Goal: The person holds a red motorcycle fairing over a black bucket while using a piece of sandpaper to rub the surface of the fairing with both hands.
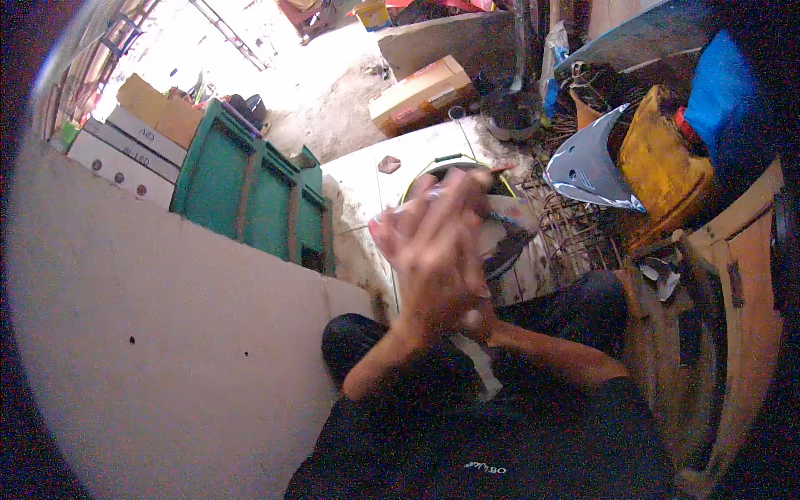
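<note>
My left hand (429, 262) lies pressed against my right hand (473, 312) in front of my knees, both smeared by motion. The left hand is nearer to view, its fingers stretched upward, and it covers most of the right one. Pale and reddish patches show at the left edge of the hands; whether these are fingertips or something between the palms, I cannot make out. Behind and below the hands is a round dark object with a yellow-green rim (408, 193), partly hidden. A greyish-white area shows inside it, too blurred to name.
A pale wall (167, 333) and a green wooden cabinet (250, 187) bound the left side. Ahead lie a cardboard box (421, 96) and a dark pot (510, 115). A grey curved panel (592, 167), yellow container (662, 167) and wooden furniture (742, 275) crowd the right.
</note>
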Available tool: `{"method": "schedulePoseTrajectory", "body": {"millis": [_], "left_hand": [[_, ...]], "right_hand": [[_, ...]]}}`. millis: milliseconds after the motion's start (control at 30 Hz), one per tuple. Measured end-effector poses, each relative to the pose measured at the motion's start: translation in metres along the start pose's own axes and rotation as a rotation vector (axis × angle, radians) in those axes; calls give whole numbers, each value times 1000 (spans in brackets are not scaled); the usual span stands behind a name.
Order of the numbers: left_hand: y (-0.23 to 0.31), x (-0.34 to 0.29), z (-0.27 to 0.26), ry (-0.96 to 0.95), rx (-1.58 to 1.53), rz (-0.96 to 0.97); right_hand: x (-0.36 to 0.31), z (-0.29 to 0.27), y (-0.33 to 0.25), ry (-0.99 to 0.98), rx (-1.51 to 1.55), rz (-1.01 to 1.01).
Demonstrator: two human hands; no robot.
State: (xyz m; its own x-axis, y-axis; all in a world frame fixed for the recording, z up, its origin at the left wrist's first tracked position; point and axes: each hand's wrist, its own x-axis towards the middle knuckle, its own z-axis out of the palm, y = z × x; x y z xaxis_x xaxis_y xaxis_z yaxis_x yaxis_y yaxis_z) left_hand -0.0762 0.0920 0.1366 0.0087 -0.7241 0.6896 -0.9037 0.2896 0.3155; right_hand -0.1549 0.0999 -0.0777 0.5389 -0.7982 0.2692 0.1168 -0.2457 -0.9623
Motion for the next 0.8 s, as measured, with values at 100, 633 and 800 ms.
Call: {"method": "schedulePoseTrajectory", "body": {"millis": [100, 633, 800], "left_hand": [[11, -7, -8, -57, -101, 114], [-1, 2, -6, 4, 75, 95], [8, -5, -8, -6, -28, 172]], "right_hand": [[4, 6, -12, 3, 13, -21], [9, 5, -11, 9, -17, -22], [4, 7, -6, 2, -4, -9]]}}
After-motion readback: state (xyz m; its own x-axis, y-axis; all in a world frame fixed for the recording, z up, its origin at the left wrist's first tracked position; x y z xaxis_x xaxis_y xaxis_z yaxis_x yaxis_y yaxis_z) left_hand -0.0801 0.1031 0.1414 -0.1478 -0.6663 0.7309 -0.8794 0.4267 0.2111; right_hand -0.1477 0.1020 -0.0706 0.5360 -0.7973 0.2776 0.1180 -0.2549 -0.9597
